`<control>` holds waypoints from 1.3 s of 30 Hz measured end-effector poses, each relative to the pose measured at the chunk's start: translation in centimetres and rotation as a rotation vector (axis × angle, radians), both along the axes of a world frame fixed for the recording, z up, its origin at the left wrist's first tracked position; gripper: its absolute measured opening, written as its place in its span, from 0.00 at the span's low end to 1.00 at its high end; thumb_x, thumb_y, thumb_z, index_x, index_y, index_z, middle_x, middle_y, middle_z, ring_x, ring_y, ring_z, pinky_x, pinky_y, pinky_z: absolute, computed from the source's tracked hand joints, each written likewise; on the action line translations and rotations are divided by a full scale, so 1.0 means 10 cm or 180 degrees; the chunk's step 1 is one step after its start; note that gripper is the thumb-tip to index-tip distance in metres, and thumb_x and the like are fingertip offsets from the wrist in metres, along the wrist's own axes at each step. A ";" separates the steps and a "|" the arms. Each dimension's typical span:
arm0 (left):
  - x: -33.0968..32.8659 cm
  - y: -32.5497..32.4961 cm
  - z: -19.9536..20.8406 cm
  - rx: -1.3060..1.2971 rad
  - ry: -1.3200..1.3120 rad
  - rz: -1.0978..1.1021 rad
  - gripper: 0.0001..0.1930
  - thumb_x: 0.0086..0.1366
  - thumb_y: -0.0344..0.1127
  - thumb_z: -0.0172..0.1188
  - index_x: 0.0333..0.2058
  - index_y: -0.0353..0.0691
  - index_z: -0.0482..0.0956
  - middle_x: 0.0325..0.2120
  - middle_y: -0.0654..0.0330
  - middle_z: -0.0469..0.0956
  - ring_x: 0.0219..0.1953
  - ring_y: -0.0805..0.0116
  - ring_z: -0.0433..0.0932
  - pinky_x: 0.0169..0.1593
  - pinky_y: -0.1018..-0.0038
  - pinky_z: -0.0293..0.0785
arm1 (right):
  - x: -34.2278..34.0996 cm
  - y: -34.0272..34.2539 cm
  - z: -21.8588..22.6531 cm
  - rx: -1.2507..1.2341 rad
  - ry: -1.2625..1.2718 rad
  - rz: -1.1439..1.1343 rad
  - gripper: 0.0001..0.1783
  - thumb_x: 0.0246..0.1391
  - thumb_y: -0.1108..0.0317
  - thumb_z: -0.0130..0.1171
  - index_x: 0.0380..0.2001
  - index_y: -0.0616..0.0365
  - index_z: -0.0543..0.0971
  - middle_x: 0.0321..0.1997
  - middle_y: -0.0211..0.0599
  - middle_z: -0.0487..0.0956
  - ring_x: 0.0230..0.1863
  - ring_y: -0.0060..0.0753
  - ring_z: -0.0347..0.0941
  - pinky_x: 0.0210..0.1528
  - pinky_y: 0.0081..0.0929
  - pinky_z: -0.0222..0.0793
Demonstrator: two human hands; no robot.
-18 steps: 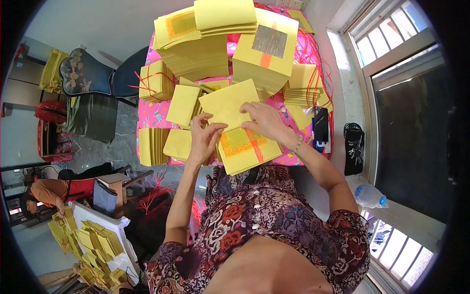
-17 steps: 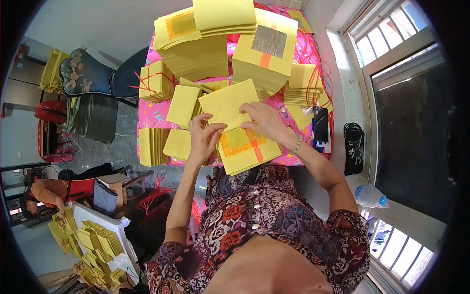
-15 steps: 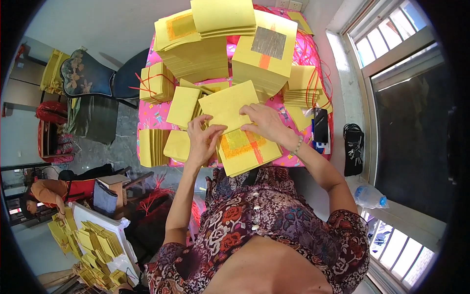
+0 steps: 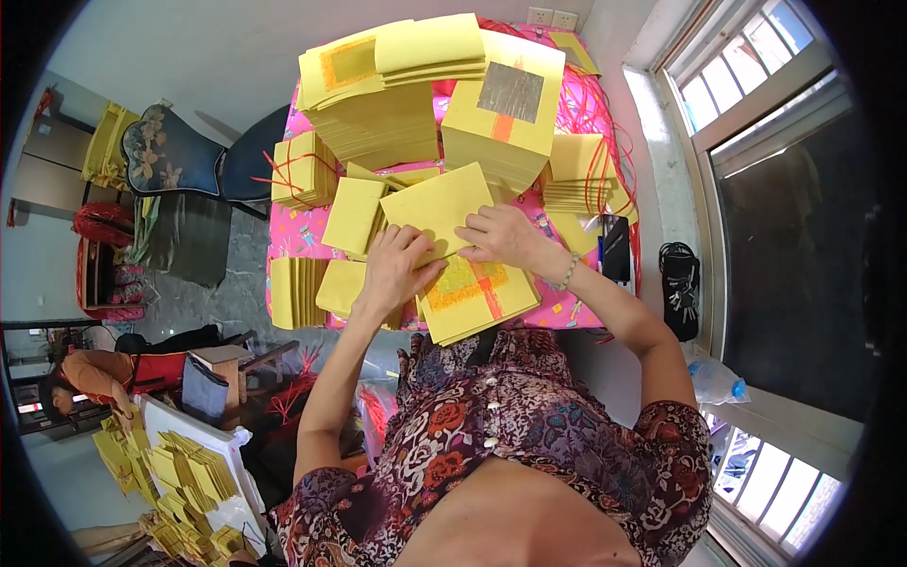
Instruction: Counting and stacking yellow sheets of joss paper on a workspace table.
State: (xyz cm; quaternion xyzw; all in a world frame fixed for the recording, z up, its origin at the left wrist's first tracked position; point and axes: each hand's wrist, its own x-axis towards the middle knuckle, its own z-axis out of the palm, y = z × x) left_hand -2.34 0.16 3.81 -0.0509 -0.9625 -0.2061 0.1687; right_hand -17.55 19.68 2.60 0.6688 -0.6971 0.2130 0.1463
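While left hand [image 4: 391, 270] and right hand [image 4: 512, 238] pinch yellow paper [image 4: 437, 200] between them, apparently folding, next move likely needs even pressure.

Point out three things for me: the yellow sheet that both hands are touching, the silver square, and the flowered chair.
Yellow sheet [image 4: 437, 200]: head view, on its flat upper face.
Silver square [image 4: 511, 93]: head view, middle of its face.
Flowered chair [image 4: 173, 151]: head view, on its flowered part.

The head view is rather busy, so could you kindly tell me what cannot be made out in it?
Head view:
Yellow sheet: underside hidden by its top face.
Left hand: palm hidden by its back.
Forearm at lower left: cut off by the dark rim.
Bracelet: bead details too small.
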 end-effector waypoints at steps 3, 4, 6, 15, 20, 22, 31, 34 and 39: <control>-0.02 0.01 0.05 -0.0173 0.0051 -0.0073 0.15 0.49 0.42 0.73 0.32 0.43 0.78 0.33 0.60 0.76 0.37 0.58 0.74 0.39 0.65 0.71 | -0.02 0.01 -0.02 -0.0039 0.0065 0.0078 0.16 0.46 0.54 0.68 0.29 0.52 0.76 0.28 0.28 0.70 0.30 0.29 0.72 0.31 0.29 0.70; -0.03 0.00 0.06 -0.0203 0.0074 -0.0133 0.15 0.50 0.41 0.72 0.32 0.44 0.78 0.31 0.61 0.75 0.36 0.59 0.74 0.40 0.65 0.70 | -0.04 0.01 -0.05 -0.0100 0.0096 0.0146 0.16 0.46 0.54 0.68 0.28 0.52 0.76 0.28 0.28 0.70 0.30 0.29 0.72 0.30 0.28 0.69; -0.05 0.00 0.09 -0.0237 0.0104 -0.0195 0.14 0.51 0.40 0.71 0.33 0.44 0.78 0.30 0.61 0.74 0.35 0.60 0.74 0.41 0.66 0.68 | -0.06 0.01 -0.08 -0.0163 0.0134 0.0213 0.15 0.46 0.54 0.68 0.27 0.52 0.76 0.27 0.27 0.71 0.30 0.28 0.72 0.29 0.28 0.69; -0.07 -0.09 0.17 -0.0621 0.0747 -0.0408 0.11 0.48 0.34 0.69 0.29 0.45 0.76 0.28 0.64 0.74 0.33 0.64 0.73 0.38 0.68 0.68 | 0.13 0.08 0.32 -0.0886 -0.0576 -0.0466 0.20 0.53 0.54 0.66 0.43 0.56 0.79 0.39 0.36 0.75 0.42 0.39 0.73 0.45 0.33 0.72; -0.12 -0.14 0.32 -0.0717 0.1440 -0.0364 0.15 0.42 0.30 0.71 0.31 0.46 0.80 0.30 0.66 0.76 0.31 0.65 0.74 0.35 0.68 0.68 | 0.09 0.20 0.34 -0.0568 -0.4678 -0.1410 0.38 0.61 0.59 0.60 0.66 0.66 0.55 0.54 0.45 0.74 0.51 0.40 0.74 0.52 0.34 0.73; -0.12 -0.12 0.38 -0.0739 0.1483 -0.0372 0.15 0.41 0.30 0.72 0.31 0.46 0.80 0.30 0.67 0.76 0.32 0.65 0.74 0.35 0.68 0.68 | 0.10 0.23 0.53 -0.0538 -0.5463 -0.1193 0.33 0.63 0.63 0.58 0.64 0.64 0.58 0.54 0.41 0.75 0.48 0.32 0.75 0.48 0.28 0.74; -0.10 0.20 0.38 -0.0259 0.1907 0.0229 0.24 0.48 0.29 0.72 0.46 0.47 0.81 0.45 0.59 0.73 0.47 0.57 0.73 0.48 0.65 0.69 | -0.45 0.27 0.71 -0.1426 -0.4845 -0.1184 0.24 0.60 0.76 0.50 0.59 0.62 0.62 0.49 0.36 0.79 0.37 0.21 0.77 0.38 0.20 0.76; 0.03 0.23 0.26 -0.0114 0.1631 0.0307 0.24 0.49 0.28 0.70 0.48 0.47 0.81 0.46 0.58 0.73 0.49 0.55 0.73 0.50 0.63 0.68 | -0.83 0.35 0.69 -0.1644 -0.4601 -0.1696 0.23 0.59 0.76 0.50 0.58 0.62 0.63 0.45 0.36 0.81 0.35 0.20 0.77 0.36 0.19 0.76; 0.17 0.27 0.08 -0.0001 0.1113 0.0231 0.22 0.50 0.25 0.67 0.46 0.47 0.81 0.44 0.57 0.74 0.47 0.56 0.74 0.49 0.62 0.68 | -1.03 0.34 0.51 -0.1322 -0.3732 -0.2353 0.21 0.57 0.72 0.55 0.53 0.68 0.67 0.40 0.47 0.81 0.25 0.36 0.78 0.31 0.30 0.76</control>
